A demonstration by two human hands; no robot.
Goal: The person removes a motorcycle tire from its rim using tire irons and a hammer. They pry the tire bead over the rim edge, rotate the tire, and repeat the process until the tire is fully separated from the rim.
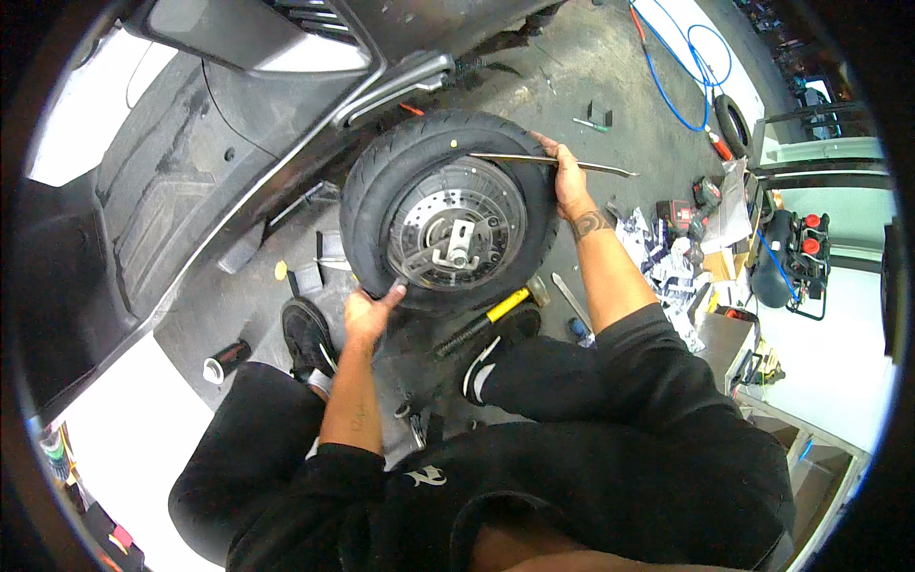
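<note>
A black tire (366, 214) on a metal wheel with a brake disc (415, 217) stands tilted on the floor in front of me. My left hand (365, 313) grips the tire at its lower left, the thumb lying on the sidewall. At the upper right edge, my right hand (569, 183) is closed around a long thin metal tire lever (510, 157) and rests against the tire. One end of the lever lies by the rim; the other sticks out to the right, past the hand. Most of my right fingers are hidden.
Black vehicle bodywork (181, 172) fills the upper left. Near my shoes lie a hammer with a yellow band (508, 303) and a spray can (227, 362). To the right are a cordless power tool (675, 215), crumpled packaging (658, 250) and an air compressor (786, 257); a blue hose (705, 71) lies beyond.
</note>
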